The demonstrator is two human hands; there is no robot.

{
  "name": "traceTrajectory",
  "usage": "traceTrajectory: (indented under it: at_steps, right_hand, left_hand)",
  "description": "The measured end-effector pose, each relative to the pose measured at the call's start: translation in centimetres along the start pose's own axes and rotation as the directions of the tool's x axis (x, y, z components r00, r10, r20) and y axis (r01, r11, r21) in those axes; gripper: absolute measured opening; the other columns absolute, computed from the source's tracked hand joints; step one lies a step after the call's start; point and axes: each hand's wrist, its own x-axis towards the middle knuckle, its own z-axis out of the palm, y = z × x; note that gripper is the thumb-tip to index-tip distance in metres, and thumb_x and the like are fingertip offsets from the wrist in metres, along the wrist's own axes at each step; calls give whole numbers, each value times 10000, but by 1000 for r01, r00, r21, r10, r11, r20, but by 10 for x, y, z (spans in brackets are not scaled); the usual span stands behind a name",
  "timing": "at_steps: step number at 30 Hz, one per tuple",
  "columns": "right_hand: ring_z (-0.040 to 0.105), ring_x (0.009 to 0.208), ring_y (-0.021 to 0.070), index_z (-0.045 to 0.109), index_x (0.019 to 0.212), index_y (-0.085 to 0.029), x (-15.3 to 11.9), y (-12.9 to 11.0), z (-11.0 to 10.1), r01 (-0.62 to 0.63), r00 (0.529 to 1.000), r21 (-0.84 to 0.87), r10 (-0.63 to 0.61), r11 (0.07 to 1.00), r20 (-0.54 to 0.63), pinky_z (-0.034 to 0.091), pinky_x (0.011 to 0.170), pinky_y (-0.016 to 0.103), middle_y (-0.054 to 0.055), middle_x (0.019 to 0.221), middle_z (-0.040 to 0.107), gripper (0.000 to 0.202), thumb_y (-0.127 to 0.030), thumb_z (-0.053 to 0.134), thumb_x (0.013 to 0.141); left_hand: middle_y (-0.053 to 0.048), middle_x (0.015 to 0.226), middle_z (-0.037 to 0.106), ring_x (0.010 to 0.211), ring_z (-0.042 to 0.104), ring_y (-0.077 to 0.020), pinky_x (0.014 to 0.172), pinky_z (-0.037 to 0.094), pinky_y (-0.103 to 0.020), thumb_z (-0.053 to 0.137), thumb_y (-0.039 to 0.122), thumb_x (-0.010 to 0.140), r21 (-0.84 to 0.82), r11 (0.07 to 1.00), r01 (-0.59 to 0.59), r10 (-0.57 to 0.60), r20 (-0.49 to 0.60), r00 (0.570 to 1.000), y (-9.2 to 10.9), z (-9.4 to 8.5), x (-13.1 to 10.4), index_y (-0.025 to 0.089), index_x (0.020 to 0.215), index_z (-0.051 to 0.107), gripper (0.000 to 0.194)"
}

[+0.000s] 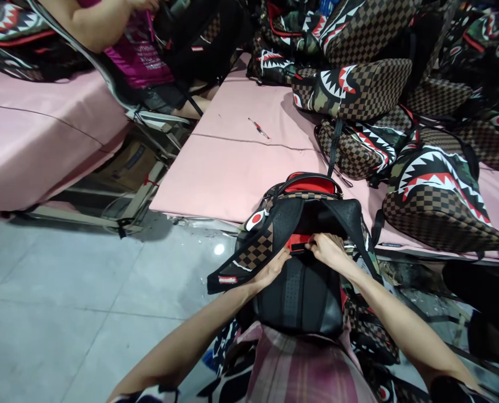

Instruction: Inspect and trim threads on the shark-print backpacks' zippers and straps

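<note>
A black backpack [302, 296] rests on my lap against the table edge, its padded back panel facing up and its top towards the table. Its shoulder straps, one with a brown check patch [255, 252], spread to either side. Between my hands shows a piece of red fabric [299, 239] with a small black strip on it. My left hand [274, 267] has its fingertips closed on the left end of this fabric. My right hand [327, 251] pinches the right end, with fingers bent. Its far fingers are partly hidden.
Several checked backpacks with shark-mouth prints [442, 190] are heaped on the right of the pink-covered table [207, 184]. A small red-and-white tool [258, 129] lies on the cloth. Another person [140, 50] sits at the back left near dark bags. Grey floor tiles [65, 302] show at left.
</note>
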Motion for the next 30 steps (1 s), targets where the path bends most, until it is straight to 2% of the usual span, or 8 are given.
traceTrajectory:
  at_steps: [4, 9, 14, 20, 25, 30]
  right_hand:
    - [662, 818, 249, 687, 868, -217, 2, 2, -1, -28, 1000, 18, 28, 999, 10, 359, 562, 259, 105, 837, 710, 251, -338, 470, 840]
    - [664, 822, 263, 691, 845, -201, 4, -8, 3, -25, 1000, 8, 25, 1000, -2, 381, 587, 270, 127, 874, 709, 247, -328, 479, 834]
    - [656, 870, 209, 673, 901, -237, 6, -10, 5, -96, 995, 182, 101, 979, -21, 402, 660, 244, 50, 894, 713, 242, -350, 462, 860]
    - [655, 864, 233, 685, 911, -208, 0, -7, -3, -50, 998, 46, 48, 998, 37, 387, 626, 250, 84, 890, 710, 252, -325, 476, 832]
    - [646, 893, 213, 672, 952, -228, 0, -10, -5, -114, 993, 102, 113, 988, 14, 390, 650, 239, 63, 917, 708, 279, -360, 443, 863]
    - [645, 866, 210, 678, 964, -211, 0, -5, -5, -68, 997, 87, 67, 994, 23, 380, 637, 236, 75, 925, 707, 262, -335, 482, 843]
  left_hand:
    - [-46, 1013, 651, 977, 603, -170, 931, 466, -338, 370, 288, 933, 36, 999, 24, -23, -16, 1000, 3, -3, 0, 200, 1097, 568, 272]
    - [-55, 1037, 647, 972, 603, -190, 920, 460, -359, 370, 288, 933, 77, 997, 24, -24, -5, 1000, 3, -1, -1, 196, 1113, 564, 280]
    - [-52, 1029, 647, 953, 606, -192, 929, 444, -362, 393, 298, 926, 118, 993, 23, -20, -32, 999, 3, -3, 0, 206, 1113, 573, 276]
    - [-29, 1006, 652, 933, 605, -170, 925, 445, -341, 396, 297, 927, 191, 982, -10, 25, -75, 997, 7, -8, 3, 208, 1080, 589, 262]
    - [-42, 1007, 651, 942, 604, -172, 923, 452, -340, 382, 306, 930, 167, 986, -5, 17, -72, 997, 6, -6, 3, 207, 1089, 582, 273]
    - [-45, 997, 651, 955, 606, -174, 915, 468, -338, 363, 299, 936, 138, 990, 6, 3, -60, 998, 5, -4, 2, 200, 1062, 583, 272]
